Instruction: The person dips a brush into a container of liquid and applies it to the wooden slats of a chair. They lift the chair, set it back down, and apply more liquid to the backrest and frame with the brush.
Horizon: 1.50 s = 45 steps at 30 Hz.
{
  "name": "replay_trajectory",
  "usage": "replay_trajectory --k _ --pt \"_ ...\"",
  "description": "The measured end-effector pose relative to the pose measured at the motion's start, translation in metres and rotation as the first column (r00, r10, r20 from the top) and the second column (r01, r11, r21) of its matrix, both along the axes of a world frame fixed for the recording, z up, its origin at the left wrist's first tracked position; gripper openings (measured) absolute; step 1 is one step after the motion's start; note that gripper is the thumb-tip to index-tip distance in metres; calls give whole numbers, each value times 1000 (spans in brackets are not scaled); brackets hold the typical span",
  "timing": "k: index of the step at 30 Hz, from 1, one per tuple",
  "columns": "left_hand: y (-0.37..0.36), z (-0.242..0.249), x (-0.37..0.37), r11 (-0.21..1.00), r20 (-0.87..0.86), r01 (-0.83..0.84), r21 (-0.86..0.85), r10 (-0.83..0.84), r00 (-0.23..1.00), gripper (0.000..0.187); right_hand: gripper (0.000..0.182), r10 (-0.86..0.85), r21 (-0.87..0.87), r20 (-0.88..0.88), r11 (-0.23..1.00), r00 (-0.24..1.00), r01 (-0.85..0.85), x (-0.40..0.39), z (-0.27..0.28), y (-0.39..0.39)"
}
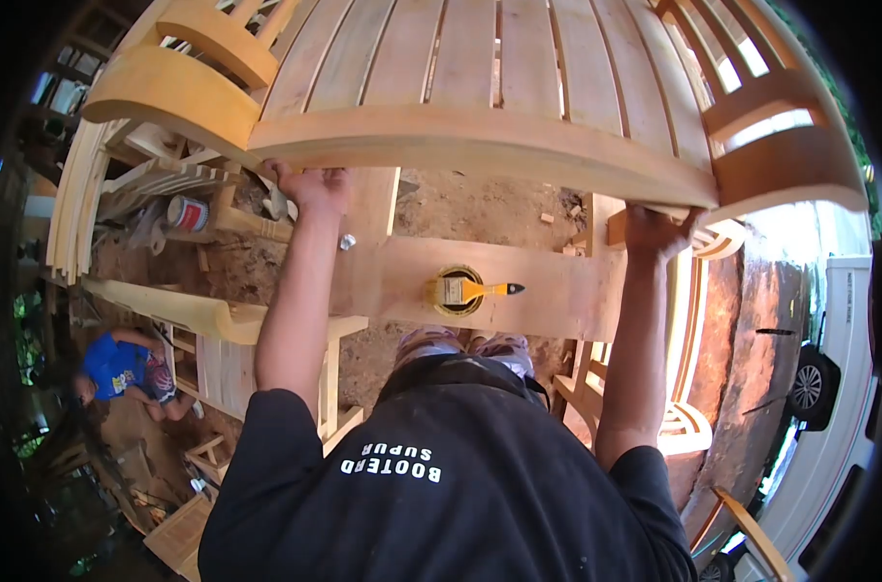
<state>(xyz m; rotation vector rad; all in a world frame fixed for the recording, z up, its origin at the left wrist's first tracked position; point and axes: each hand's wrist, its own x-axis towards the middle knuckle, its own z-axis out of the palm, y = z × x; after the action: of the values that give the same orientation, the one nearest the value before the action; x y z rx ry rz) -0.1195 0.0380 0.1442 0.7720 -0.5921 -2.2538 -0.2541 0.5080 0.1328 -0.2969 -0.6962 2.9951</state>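
Observation:
A pale wooden slatted bench [431,136] fills the top of the view, its curved front rail facing me. My left hand [310,189] is closed on the underside of that rail, near the left armrest [174,92]. Under the rail's right end, beside the right armrest [785,160], my right hand [654,231] is closed too. Both hands' fingertips are partly hidden by the wood. Between my arms, a paintbrush [480,290] with a yellow handle lies across an open round tin [445,303] on a wide board [548,281].
Another wooden bench [223,373] stands at lower left, with a person in a blue shirt [121,367] crouching beyond it. A white can [187,213] and wooden parts sit on the left. To the right are more wooden furniture [688,369] and a white vehicle [849,388].

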Motion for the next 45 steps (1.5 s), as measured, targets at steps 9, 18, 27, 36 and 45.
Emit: replay_trajectory --k 9,18,27,36,45 --pt "20 10 46 997 -11 71 -23 -72 997 87 89 -51 -74 -4 996 999 51 41 9 13" --pt "40 8 114 997 10 27 69 -28 1000 94 89 -72 -20 99 997 993 74 108 16 30" --pt "65 23 153 987 110 -73 140 57 992 87 104 13 -47 247 999 969 -1 151 15 54" --pt "54 -9 173 999 141 -44 -7 44 989 85 90 277 -233 -154 923 948 -308 160 -23 86" --pt "64 -53 203 998 429 61 -15 -48 902 71 44 502 635 436 417 747 -650 193 -87 76"
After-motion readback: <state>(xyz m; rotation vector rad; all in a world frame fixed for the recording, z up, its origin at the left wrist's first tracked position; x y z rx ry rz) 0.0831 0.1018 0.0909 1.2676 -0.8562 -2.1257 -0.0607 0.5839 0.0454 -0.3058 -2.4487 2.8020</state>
